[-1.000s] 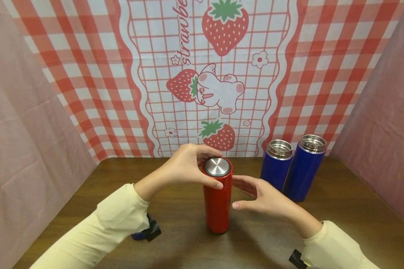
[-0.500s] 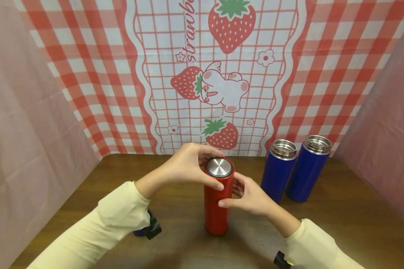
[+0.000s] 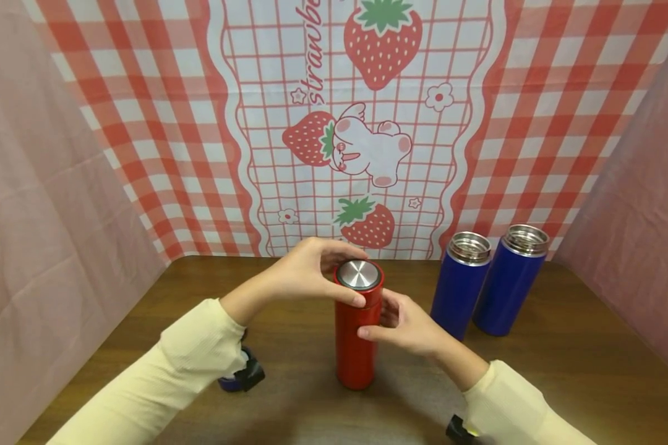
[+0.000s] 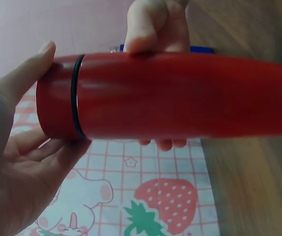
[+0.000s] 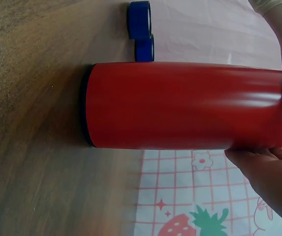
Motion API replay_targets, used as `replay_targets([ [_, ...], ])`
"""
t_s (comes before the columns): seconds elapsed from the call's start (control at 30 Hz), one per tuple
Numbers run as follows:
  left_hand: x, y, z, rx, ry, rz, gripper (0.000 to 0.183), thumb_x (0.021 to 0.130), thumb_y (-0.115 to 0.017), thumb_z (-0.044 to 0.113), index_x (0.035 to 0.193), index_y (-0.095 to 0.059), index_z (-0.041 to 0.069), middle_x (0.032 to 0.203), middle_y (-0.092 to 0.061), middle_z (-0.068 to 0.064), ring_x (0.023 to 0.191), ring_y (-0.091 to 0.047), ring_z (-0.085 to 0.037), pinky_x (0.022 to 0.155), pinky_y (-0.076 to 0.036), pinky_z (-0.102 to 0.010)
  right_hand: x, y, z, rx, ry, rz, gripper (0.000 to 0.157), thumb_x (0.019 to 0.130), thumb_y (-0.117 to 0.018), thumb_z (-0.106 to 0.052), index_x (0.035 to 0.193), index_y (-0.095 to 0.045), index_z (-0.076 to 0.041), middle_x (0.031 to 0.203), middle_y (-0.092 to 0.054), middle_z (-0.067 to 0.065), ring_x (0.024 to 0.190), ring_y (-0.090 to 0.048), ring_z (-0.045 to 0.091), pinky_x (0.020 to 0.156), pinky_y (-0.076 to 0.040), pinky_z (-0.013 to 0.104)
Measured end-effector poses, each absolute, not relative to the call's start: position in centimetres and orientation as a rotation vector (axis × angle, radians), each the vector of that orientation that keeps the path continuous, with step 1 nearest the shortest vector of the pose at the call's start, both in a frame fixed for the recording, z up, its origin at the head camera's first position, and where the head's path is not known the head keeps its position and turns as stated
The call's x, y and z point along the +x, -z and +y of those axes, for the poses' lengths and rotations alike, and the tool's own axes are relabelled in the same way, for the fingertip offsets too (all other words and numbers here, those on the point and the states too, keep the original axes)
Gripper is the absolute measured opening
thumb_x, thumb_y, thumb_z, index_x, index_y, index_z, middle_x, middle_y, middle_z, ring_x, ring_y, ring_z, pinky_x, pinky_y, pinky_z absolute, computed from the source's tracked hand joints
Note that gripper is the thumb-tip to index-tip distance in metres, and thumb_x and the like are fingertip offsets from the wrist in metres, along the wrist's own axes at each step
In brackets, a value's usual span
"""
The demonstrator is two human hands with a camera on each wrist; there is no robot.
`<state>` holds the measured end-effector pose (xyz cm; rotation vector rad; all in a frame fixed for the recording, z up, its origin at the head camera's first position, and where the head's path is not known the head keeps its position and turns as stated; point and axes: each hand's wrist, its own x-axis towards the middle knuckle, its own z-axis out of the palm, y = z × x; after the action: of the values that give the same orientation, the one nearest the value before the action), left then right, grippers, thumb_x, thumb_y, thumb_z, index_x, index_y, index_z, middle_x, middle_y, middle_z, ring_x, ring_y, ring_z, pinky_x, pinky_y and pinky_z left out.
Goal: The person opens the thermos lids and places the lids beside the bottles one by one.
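Note:
A tall red thermos flask [image 3: 356, 355] stands upright on the wooden table. My left hand [image 3: 303, 272] grips its lid [image 3: 359, 275], which has a shiny steel disc on top, with thumb and fingers on opposite sides. Lower down, my right hand [image 3: 412, 324] holds the flask's body, thumb in front and fingers behind. In the left wrist view a black ring [image 4: 76, 96] shows between the lid and the body. The flask's black base edge [image 5: 88, 105] appears in the right wrist view. Part of my right fingers is hidden behind the flask.
Two blue flasks without lids, one nearer [image 3: 458, 300] and one farther [image 3: 509, 287], stand at the right, steel necks showing. Two blue caps [image 5: 139, 19] lie on the table at the left, partly behind my left sleeve in the head view. A strawberry-print cloth [image 3: 367, 148] hangs behind.
My right hand has moved left from beside the flask and now holds its body. A thin seam has come into sight under the lid. My left hand stays on the lid.

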<state>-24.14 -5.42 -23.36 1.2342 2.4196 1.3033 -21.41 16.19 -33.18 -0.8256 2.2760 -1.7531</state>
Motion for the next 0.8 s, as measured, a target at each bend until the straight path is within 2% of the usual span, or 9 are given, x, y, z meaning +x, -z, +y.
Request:
replay_targets([
  [0.23, -24.8, 22.3, -5.5, 1.344, -1.185, 2.251, 0.063, 0.076, -0.08, 0.009, 0.132, -0.053, 0.004, 0.128, -0.063, -0.01, 0.114, -0.063, -0.015, 0.094, -0.052, -0.026, -21.3, 33.0, 16.0, -0.876, 1.745, 2.268, 0.056, 0.085, -0.072, -0.015, 0.129, -0.047, 0.01, 0.12, -0.061, 0.027, 0.102, -0.062, 0.001, 0.091, -0.051, 0.019],
  [0.47, -26.2, 19.9, -5.2, 1.463, -0.936, 2.064, 0.059, 0.078, -0.074, 0.0, 0.133, -0.051, -0.002, 0.133, -0.059, -0.015, 0.118, -0.06, -0.018, 0.1, -0.05, -0.029, -21.4, 33.0, 16.1, -0.885, 1.725, 2.277, 0.054, 0.085, -0.073, -0.017, 0.125, -0.05, 0.011, 0.116, -0.063, 0.028, 0.1, -0.064, 0.002, 0.09, -0.052, 0.02],
  [0.8, -26.8, 17.7, -3.5, 1.389, -0.549, 2.271, 0.056, 0.071, -0.084, 0.016, 0.123, -0.064, 0.011, 0.12, -0.069, 0.0, 0.109, -0.065, -0.009, 0.092, -0.053, -0.023, -21.2, 33.1, 16.2, -0.941, 1.727, 2.265, 0.056, 0.087, -0.07, -0.015, 0.13, -0.045, 0.012, 0.124, -0.059, 0.032, 0.106, -0.061, -0.002, 0.093, -0.05, 0.018],
])
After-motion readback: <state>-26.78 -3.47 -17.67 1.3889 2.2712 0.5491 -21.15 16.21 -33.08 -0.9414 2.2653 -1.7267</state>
